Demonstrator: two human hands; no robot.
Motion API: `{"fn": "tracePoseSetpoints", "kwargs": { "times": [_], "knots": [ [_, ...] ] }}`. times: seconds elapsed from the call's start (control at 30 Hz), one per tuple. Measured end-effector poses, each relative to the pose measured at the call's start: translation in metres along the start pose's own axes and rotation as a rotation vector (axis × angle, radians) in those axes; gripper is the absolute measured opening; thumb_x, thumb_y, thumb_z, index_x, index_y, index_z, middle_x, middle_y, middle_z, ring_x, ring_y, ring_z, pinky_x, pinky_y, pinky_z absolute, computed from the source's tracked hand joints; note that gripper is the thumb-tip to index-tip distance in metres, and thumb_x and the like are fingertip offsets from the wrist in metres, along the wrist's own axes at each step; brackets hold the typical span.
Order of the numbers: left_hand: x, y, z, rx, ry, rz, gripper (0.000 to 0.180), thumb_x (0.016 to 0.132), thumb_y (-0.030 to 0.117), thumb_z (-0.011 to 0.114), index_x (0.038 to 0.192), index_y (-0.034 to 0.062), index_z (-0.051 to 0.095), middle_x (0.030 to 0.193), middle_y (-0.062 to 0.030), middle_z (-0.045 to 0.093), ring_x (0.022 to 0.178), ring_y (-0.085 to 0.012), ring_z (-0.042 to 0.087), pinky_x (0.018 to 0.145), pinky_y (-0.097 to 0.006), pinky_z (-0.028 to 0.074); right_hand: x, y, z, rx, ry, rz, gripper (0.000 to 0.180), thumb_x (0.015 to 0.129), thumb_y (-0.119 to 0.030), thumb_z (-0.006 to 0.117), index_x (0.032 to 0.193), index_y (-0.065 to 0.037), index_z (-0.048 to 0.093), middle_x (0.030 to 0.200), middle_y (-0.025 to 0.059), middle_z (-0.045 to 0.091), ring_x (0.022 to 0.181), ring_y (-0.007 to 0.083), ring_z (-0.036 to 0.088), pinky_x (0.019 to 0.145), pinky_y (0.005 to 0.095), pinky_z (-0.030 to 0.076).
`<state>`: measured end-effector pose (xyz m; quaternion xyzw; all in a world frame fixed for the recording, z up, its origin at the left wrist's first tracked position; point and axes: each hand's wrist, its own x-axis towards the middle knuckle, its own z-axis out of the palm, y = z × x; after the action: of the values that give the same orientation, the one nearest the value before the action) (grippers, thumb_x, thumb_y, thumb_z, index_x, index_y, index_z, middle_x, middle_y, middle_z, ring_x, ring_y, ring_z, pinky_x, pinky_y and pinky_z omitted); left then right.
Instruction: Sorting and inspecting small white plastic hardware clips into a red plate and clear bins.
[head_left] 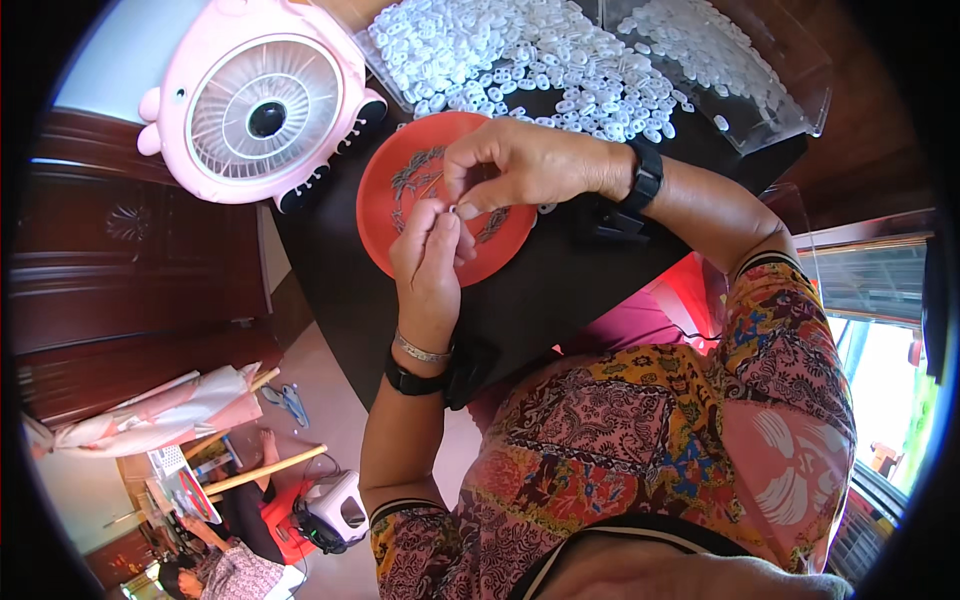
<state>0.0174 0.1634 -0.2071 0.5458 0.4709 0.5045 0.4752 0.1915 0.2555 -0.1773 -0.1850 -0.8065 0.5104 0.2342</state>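
Over a round orange-red plate (375,205), my two hands meet with their fingertips pinched together. My left hand (430,255) comes up from below, thumb and fingers closed around a tiny pale piece (453,209) too small to name. From the right reaches my right hand (535,165), its thumb and index finger bent to a pinch at the same spot. Beside the right fingers a thin orange strand shows; I cannot tell whether it is held. Grey, small linked-looking pieces (405,180) lie on the plate, partly hidden by my hands.
A heap of small white oval pieces with holes (540,70) spreads across the far side of the dark table (345,300). Clear plastic trays (790,125) stand at the back. A pink animal-shaped fan (265,110) is at the left. Another person (240,570) sits at lower left.
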Motion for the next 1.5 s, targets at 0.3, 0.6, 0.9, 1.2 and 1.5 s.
{"fn": "tracePoseSetpoints", "kwargs": {
  "times": [0.3,0.6,0.9,1.2,1.5],
  "knots": [
    [0.005,-0.002,-0.008,-0.122,-0.05,-0.016,0.016,0.092,0.014,0.049,0.083,0.0024,0.053,0.067,-0.0033,0.055,0.06,-0.0094,0.051,0.057,-0.022,0.04,0.003,0.01,0.006,0.019,0.053,-0.163,0.01,0.084,-0.008,0.068,0.088,-0.001,0.062,0.082,0.004,0.062,0.076,0.011,0.06,0.067,0.026,0.048],
    [0.007,0.001,-0.019,-0.136,0.255,0.045,0.015,0.091,0.012,0.049,0.083,0.0011,0.056,0.068,-0.0039,0.057,0.06,-0.0113,0.054,0.057,-0.022,0.041,0.005,0.039,-0.013,-0.785,0.4,-0.276,0.019,0.077,-0.009,0.068,0.095,-0.007,0.063,0.09,0.0074,0.063,0.087,0.0292,0.062,0.073,0.0365,0.051],
    [0.023,-0.015,-0.053,-0.346,0.532,0.037,0.018,0.09,0.007,0.052,0.101,-0.0061,0.057,0.096,-0.0093,0.06,0.087,-0.0129,0.057,0.083,-0.026,0.045,0.005,0.046,-0.024,-0.85,0.287,0.151,0.03,0.079,-0.026,0.063,0.103,-0.008,0.06,0.088,0.0142,0.066,0.085,0.0325,0.064,0.076,0.0412,0.051],
    [0.014,-0.005,-0.038,-0.338,0.414,0.274,0.023,0.09,0.005,0.045,0.105,-0.0067,0.057,0.109,-0.011,0.058,0.096,-0.0125,0.053,0.087,-0.026,0.041,0.005,0.021,-0.031,-0.577,0.384,0.316,0.037,0.08,-0.018,0.065,0.115,-0.009,0.058,0.08,0.0146,0.066,0.074,0.0305,0.065,0.067,0.0388,0.051],
    [0.014,-0.005,-0.035,-0.36,0.403,0.311,0.022,0.09,0.005,0.047,0.105,-0.0066,0.058,0.103,-0.0097,0.06,0.093,-0.0133,0.055,0.088,-0.026,0.041,0.004,0.028,-0.034,-0.676,0.41,0.23,0.033,0.081,-0.017,0.063,0.113,-0.009,0.059,0.081,0.0162,0.066,0.074,0.0316,0.065,0.067,0.0381,0.052]
  ]
}}
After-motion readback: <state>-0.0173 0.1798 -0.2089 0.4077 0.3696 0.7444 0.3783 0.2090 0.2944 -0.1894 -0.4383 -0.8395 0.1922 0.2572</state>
